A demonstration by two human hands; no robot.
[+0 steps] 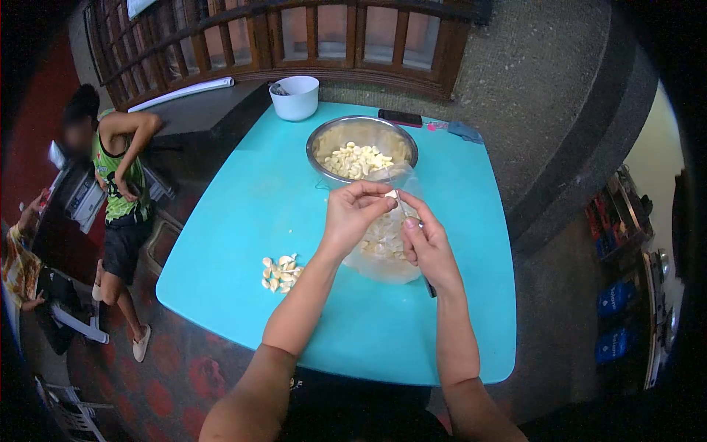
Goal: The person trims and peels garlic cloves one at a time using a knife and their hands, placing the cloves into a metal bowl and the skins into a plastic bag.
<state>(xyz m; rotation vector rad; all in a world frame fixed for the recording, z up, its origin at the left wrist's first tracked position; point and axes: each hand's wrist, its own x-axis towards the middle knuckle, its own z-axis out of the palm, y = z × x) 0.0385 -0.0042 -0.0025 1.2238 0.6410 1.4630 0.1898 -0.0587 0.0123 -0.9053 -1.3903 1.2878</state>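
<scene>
My left hand point(359, 214) pinches a pale garlic clove point(391, 195) between thumb and fingertips, above the middle of the table. My right hand point(429, 247) is closed on a small knife point(429, 286), its dark handle poking out below the palm and its thin blade up against the clove. Directly under both hands lies a clear plastic bag point(383, 269) with garlic skins in it. Just beyond stands a steel bowl point(317, 151) holding many peeled cloves point(357, 158). Left of my left forearm, a small pile of garlic cloves point(280, 273) rests on the tabletop.
The turquoise table point(228, 221) carries a white bowl point(296, 99), a dark phone point(400, 118) and a blue-grey cloth point(465, 132) along its far edge. At left, a person in a green top point(125, 169) stands near another person point(26, 258). Shelves point(626, 221) stand at right.
</scene>
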